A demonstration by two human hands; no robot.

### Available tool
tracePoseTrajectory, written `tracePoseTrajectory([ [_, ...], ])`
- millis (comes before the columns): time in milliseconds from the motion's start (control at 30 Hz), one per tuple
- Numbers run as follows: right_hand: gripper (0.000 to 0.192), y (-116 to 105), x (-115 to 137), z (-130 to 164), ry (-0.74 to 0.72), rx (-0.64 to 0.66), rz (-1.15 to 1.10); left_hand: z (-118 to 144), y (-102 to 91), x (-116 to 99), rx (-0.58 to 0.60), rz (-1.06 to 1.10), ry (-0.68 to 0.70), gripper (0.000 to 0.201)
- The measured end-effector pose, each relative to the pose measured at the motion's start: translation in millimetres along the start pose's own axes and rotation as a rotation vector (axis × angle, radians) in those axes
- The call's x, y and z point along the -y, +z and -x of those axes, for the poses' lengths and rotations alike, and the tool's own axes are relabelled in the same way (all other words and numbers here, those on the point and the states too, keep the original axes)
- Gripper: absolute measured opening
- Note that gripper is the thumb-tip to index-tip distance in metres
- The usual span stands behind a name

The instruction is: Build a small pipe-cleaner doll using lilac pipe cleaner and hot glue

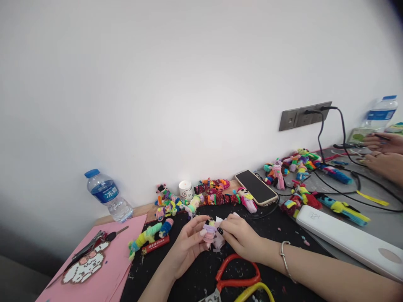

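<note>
My left hand (185, 241) pinches a small fuzzy doll (209, 231) made of pipe cleaners, in lilac and pink with a yellow and black top. Close against it, my right hand (242, 235) has its fingers pressed together at the doll's right side. A thin, pale, wrinkled piece (219, 242) shows between the hands; its material is unclear, and my right fingertips touch it. Below the hands lie scissors with a red handle (222, 268), and a yellow handle (252, 289) beside them, partly cut off by the frame.
Several pipe-cleaner figures (220, 198) line the wall around a white jar (185, 191). A phone (256, 186) lies behind my right hand. A water bottle (108, 195) and pink sheets (116, 239) are left. A white elongated device (346, 239), cables and another person's hands (385, 155) are right.
</note>
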State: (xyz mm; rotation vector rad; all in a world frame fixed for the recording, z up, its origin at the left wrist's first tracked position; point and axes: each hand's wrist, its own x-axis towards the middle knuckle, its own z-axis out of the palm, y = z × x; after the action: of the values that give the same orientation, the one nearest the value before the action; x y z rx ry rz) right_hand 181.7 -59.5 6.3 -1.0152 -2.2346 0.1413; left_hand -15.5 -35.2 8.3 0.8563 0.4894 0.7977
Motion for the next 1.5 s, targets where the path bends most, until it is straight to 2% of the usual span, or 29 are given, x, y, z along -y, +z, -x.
tracePoseTrajectory([
  [1500, 0.025, -0.1, -0.8, 0.3, 0.013, 0.031, 0.024, 1.2, 0.9, -0.1, 0.002, -0.024, 0.003, 0.031],
])
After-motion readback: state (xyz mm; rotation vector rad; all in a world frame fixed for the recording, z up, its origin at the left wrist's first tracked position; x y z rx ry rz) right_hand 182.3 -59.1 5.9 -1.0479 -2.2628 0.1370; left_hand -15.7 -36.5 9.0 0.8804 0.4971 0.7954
